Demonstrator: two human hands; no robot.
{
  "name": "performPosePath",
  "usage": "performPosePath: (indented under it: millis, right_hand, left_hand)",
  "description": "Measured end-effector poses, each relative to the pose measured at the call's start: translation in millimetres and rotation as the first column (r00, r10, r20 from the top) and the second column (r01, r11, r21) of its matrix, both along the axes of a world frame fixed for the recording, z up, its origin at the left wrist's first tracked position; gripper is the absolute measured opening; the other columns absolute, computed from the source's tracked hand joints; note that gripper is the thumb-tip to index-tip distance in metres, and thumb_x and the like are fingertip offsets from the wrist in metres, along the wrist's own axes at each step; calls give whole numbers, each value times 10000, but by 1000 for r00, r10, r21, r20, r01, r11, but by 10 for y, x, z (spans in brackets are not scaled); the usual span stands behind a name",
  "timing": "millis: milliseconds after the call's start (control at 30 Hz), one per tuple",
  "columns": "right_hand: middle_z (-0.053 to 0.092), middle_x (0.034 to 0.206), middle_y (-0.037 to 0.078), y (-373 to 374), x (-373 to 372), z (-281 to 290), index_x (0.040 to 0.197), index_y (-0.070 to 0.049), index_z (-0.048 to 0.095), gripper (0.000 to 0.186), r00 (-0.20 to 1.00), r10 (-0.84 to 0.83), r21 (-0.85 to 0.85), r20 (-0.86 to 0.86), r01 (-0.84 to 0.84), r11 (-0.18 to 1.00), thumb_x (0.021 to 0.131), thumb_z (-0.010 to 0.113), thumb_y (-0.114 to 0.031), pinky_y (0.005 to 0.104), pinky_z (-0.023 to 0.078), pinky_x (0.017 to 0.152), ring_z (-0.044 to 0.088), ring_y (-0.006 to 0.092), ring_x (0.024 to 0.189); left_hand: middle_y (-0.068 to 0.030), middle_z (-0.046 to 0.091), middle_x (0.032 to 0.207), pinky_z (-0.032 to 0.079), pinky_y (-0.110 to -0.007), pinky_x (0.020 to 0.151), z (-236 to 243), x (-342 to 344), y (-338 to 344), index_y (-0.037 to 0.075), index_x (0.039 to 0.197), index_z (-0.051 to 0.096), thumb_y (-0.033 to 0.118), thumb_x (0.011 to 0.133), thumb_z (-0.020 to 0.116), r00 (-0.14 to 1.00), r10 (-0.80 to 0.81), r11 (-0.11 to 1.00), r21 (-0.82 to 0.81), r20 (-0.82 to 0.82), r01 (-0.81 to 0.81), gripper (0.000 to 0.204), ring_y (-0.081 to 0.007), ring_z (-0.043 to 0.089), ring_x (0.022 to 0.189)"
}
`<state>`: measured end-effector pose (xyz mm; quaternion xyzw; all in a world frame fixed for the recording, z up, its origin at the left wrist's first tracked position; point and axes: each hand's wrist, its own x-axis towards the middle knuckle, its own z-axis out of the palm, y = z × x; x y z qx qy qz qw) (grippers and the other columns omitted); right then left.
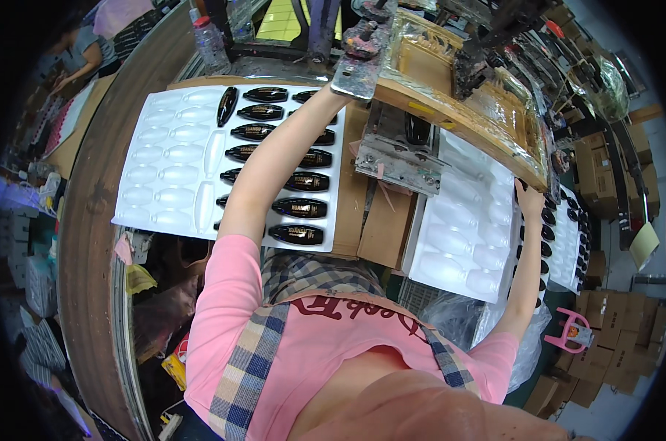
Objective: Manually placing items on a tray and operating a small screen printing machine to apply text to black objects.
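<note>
My left forearm (270,169) reaches over a white tray (160,162) of printed black bottle-shaped pieces (299,207); its hand is hidden at the metal plate (353,79) beside the wood-framed printing screen (428,103). My right hand (530,197) is at the screen's lower right corner, near black pieces in a tray; its fingers are too small and partly hidden to tell their grip. Under the screen, a metal fixture (395,169) holds a black piece (417,126). An empty moulded white tray (458,242) sits right of some cardboard (383,235).
A plastic bottle (209,48) stands behind the left tray, and a wooden ledge (90,206) runs down the left. A co-worker (90,55) is at the upper left. Stacked cardboard boxes (612,323), a pink plastic stool (568,331) and another tray of black pieces (568,242) are at right.
</note>
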<state>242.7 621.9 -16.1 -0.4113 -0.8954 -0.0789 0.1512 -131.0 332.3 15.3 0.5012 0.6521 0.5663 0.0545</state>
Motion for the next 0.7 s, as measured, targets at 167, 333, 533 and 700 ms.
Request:
performPosePath:
  millis: [167, 333, 533, 700]
  right_hand:
    - [515, 1131, 194, 344, 268, -89, 1156, -21, 464, 431, 944, 295, 46, -145, -292, 955, 805, 551, -256, 357, 378, 882, 492, 334, 1043]
    - [557, 1056, 92, 42, 305, 1, 1062, 66, 512, 368, 849, 95, -301, -519, -286, 910, 869, 496, -247, 273, 436, 765, 541, 162, 873]
    - [541, 1023, 102, -804, -469, 120, 1052, 58, 500, 308, 767, 209, -416, -607, -531, 739, 817, 565, -131, 276, 425, 807, 533, 150, 846]
    - [567, 854, 100, -1804, -1302, 532, 986, 62, 525, 360, 771, 457, -354, -444, -620, 701, 776, 629, -211, 255, 410, 759, 525, 151, 785]
  left_hand:
    - [-48, 608, 875, 461, -226, 730, -18, -261, -527, -1, 992, 593, 122, 810, 575, 845, -161, 972, 229, 511, 46, 221, -102, 561, 801]
    - [-89, 610, 875, 515, -249, 677, -319, -454, -2034, -41, 943, 602, 98, 817, 563, 811, 339, 837, 241, 476, -491, 192, -131, 581, 771]
    - [-94, 613, 840, 494, -247, 646, -872, -191, -2916, -24, 881, 616, 62, 773, 607, 513, 851, 506, 90, 113, -858, 138, -143, 589, 751]
    - [-97, 597, 784, 465, -261, 643, -1089, -74, -2855, -4, 838, 618, 51, 742, 630, 482, 861, 506, 177, -160, -844, 111, -188, 583, 711]
